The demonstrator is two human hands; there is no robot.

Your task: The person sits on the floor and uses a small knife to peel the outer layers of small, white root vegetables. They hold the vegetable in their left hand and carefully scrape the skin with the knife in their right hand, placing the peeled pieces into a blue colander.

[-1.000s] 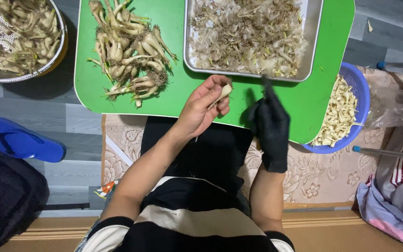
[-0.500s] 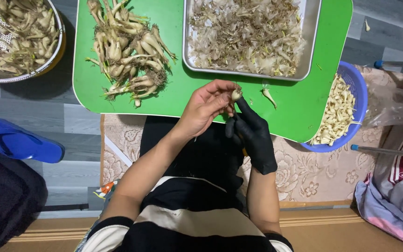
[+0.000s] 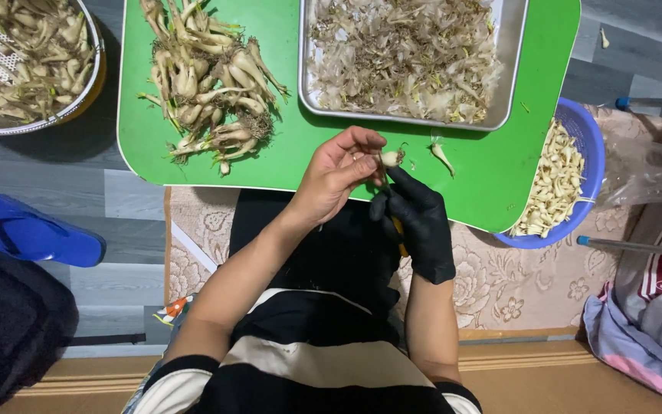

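My bare left hand (image 3: pixel 335 172) holds a small pale bulb (image 3: pixel 390 158) by its fingertips over the near edge of the green table (image 3: pixel 285 149). Just below and right of it is my right hand (image 3: pixel 421 222), in a black glove. It grips a small knife with a yellow handle (image 3: pixel 399 230), and its thumb reaches up to the bulb. A heap of unpeeled bulbs with roots (image 3: pixel 208 84) lies on the table to the left. A trimmed scrap (image 3: pixel 442 157) rests on the table just right of the bulb.
A metal tray (image 3: pixel 304 77) full of peelings sits at the table's far side. A blue basket (image 3: pixel 590 142) of peeled bulbs stands at the right on a patterned mat. At top left is a colander (image 3: pixel 95 80) holding more bulbs, and a blue sandal (image 3: pixel 28 230) lies on the floor.
My gloved right hand came back from near the tray to the bulb in my left hand. A trimmed scrap now lies on the table. The bulb has turned slightly in my fingers.
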